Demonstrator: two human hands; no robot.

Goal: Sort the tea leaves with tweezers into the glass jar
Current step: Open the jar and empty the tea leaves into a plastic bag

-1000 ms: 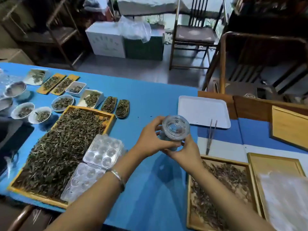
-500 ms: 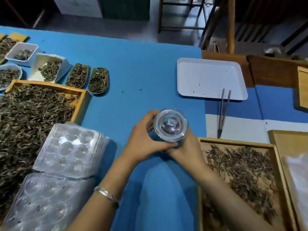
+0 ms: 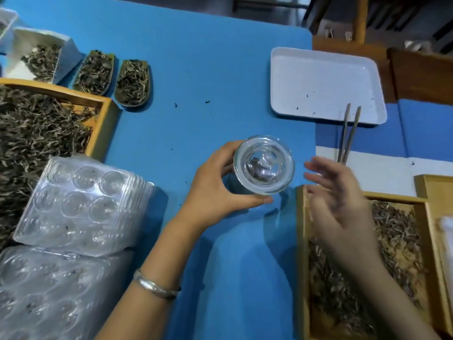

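A small glass jar (image 3: 264, 165) with its glass lid on stands on the blue table, a few dark leaves showing through the lid. My left hand (image 3: 215, 190) wraps around the jar's left side and holds it. Just right of the jar, my right hand (image 3: 335, 200) hovers blurred with fingers spread, holding nothing, over the left edge of a wooden tray of tea leaves (image 3: 362, 273). Metal tweezers (image 3: 348, 133) lie beyond my right hand, tips resting on a white tray.
The white plastic tray (image 3: 323, 82) sits at the back right. At left are a large wooden tray of tea leaves (image 3: 41, 128), clear plastic blister trays (image 3: 81, 207), and small dishes of leaves (image 3: 132, 82). Another wooden tray (image 3: 436, 190) lies far right.
My right hand has let go of the jar and moved off to the right, fingers spread. The view has tilted down and closer to the table; my left hand still holds the jar.
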